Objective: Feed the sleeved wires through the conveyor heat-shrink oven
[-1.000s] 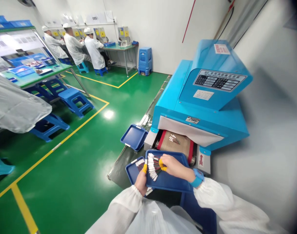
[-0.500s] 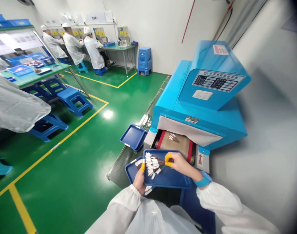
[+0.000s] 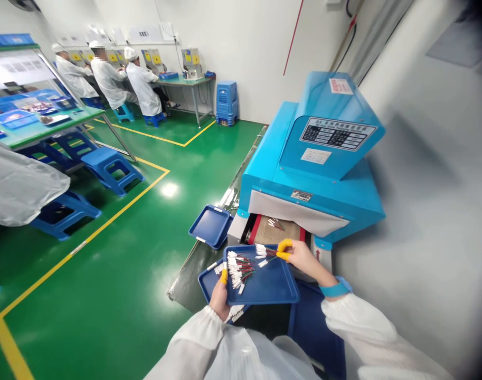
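Note:
My left hand (image 3: 219, 295), with a yellow finger cot on the thumb, grips the left edge of a dark blue tray (image 3: 272, 287) held over my lap. On the tray lies a heap of short red and green wires with white tips (image 3: 237, 266). My right hand (image 3: 300, 256), yellow cots on thumb and forefinger, pinches a small bunch of these wires (image 3: 262, 249) and holds it at the tray's far edge. Just beyond is the mouth of a blue conveyor machine (image 3: 315, 174), where a few wires (image 3: 276, 224) lie on its brown mesh belt (image 3: 282, 231).
A second blue tray (image 3: 206, 279) with more wires sits under the held one; an empty blue tray (image 3: 211, 226) lies left of the machine. Green floor with yellow lines spreads left, with blue stools (image 3: 112, 168), a workbench (image 3: 35, 126) and seated people in white coats (image 3: 141, 87) far back.
My right hand has lifted a small bunch of wires out of the heap and carried it up and right to the tray's far edge. The view has shifted slightly.

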A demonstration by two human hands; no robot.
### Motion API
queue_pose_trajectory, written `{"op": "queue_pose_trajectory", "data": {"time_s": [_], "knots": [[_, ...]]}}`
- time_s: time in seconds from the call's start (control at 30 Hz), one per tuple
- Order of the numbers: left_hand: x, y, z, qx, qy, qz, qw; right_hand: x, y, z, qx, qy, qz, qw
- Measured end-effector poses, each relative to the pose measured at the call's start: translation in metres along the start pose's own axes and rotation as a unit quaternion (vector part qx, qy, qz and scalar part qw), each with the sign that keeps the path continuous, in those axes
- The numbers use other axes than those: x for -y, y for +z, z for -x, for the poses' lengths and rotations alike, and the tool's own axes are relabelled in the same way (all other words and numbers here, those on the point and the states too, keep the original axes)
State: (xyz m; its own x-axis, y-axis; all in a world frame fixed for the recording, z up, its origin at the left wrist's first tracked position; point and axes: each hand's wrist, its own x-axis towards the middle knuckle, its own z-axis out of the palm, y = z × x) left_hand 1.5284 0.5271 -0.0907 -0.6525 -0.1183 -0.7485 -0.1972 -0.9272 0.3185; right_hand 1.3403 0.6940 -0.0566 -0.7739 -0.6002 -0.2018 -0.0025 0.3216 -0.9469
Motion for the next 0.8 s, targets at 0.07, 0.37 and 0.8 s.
{"op": "queue_pose_trajectory", "data": {"time_s": [0.07,0.37,0.8], "knots": [[0.000,0.001,0.001,0.005,0.019,-0.008,1.000,-0.003,-0.006,-0.004,-0.034,-0.011,-0.008,0.999],[0.002,-0.008,-0.003,0.012,-0.012,-0.013,1.000,-0.017,-0.025,-0.025,-0.162,-0.023,0.013,0.986],[0.002,-0.002,-0.003,0.034,-0.007,-0.023,0.999,-0.029,-0.021,-0.029,-0.175,-0.041,0.060,0.982]]}}
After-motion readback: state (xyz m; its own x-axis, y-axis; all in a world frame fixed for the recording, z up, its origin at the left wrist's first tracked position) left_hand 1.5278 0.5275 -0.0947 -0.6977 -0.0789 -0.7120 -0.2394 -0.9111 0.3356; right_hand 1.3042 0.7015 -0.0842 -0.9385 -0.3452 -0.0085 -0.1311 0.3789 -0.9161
